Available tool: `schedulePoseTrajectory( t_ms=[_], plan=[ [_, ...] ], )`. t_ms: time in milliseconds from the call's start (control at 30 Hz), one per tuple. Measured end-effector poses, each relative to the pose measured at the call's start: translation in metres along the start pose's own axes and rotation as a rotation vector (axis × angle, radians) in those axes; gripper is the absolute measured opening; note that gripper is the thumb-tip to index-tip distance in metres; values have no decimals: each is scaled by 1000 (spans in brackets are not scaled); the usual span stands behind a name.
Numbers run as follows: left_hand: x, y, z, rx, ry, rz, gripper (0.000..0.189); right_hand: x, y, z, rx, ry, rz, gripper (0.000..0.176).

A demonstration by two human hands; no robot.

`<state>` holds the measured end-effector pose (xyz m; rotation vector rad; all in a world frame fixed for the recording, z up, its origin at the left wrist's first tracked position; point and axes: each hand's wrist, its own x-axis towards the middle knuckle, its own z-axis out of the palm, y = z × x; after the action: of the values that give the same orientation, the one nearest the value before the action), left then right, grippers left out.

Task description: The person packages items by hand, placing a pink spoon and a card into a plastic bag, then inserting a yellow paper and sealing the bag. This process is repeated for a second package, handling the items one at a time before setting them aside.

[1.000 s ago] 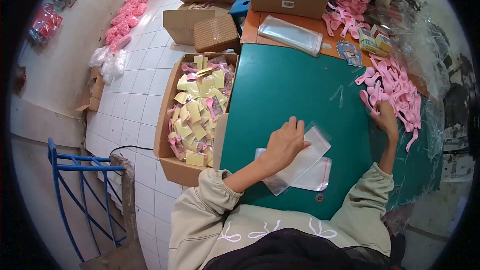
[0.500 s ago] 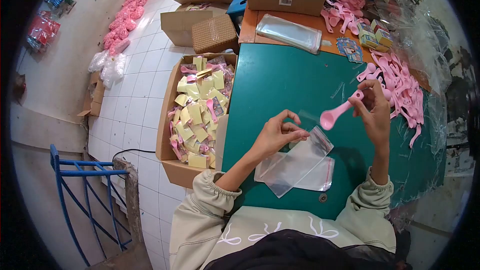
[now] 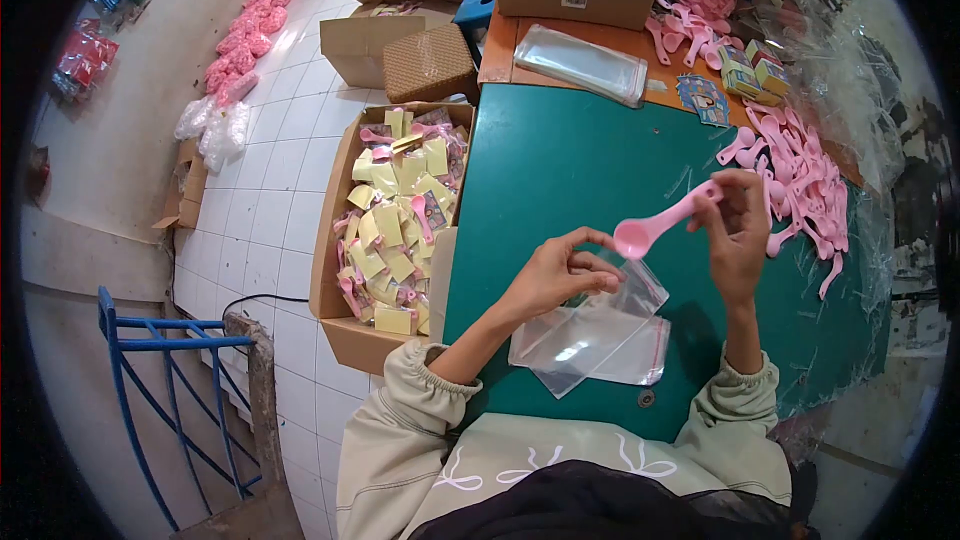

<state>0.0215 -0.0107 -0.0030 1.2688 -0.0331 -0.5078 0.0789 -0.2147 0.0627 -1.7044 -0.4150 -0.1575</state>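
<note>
Between the fingers of my right hand (image 3: 738, 230) is the handle of a pink spoon (image 3: 655, 225), its bowl pointing left over the green table (image 3: 560, 160). My left hand (image 3: 560, 275) pinches the upper edge of a clear plastic bag (image 3: 590, 335), close to the spoon's bowl. Beneath that bag lie more clear bags (image 3: 648, 355), near the table's front. A heap of pink spoons (image 3: 800, 175) rests on the table to the right of my right hand.
An open carton (image 3: 340, 325) of filled packets stands left of the table. Clear bags (image 3: 580, 62), printed cards (image 3: 703, 100) and small boxes (image 3: 755, 72) lie at the back. Loose plastic wrap (image 3: 850, 90) hangs at the right. A blue metal frame (image 3: 165, 345) stands lower left.
The pink spoon in my right hand has moved left, and its bowl is now at the bag's upper edge. My left hand has shifted slightly, still at the bag.
</note>
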Motion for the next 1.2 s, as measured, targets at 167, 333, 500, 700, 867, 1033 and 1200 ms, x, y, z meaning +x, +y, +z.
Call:
schedulePoseTrajectory(
  t_ms=[167, 333, 500, 700, 867, 1033, 1200],
  plan=[
    [-1, 2, 0, 2, -21, 23, 40, 1, -2, 0, 55, -6, -10, 20],
    [-1, 5, -2, -12, 36, 23, 40, -2, -1, 5, 18, -101, 64, 22],
    [1, -1, 2, -73, 80, 155, 36, -8, 0, 16, -57, -192, 70, 23],
    [-4, -1, -10, 96, -57, 13, 40, -14, 3, 17, -13, -128, 27, 23],
    [-11, 14, -2, -40, -39, 152, 41, -11, -2, 14, -130, -375, -280, 42],
    [-18, 30, -3, -129, 66, 231, 37, 13, -11, 16, -89, -637, -268, 54],
    [-24, 38, -10, -134, 150, 261, 38, 104, 69, -51, -650, -140, -18, 36]
  ],
)
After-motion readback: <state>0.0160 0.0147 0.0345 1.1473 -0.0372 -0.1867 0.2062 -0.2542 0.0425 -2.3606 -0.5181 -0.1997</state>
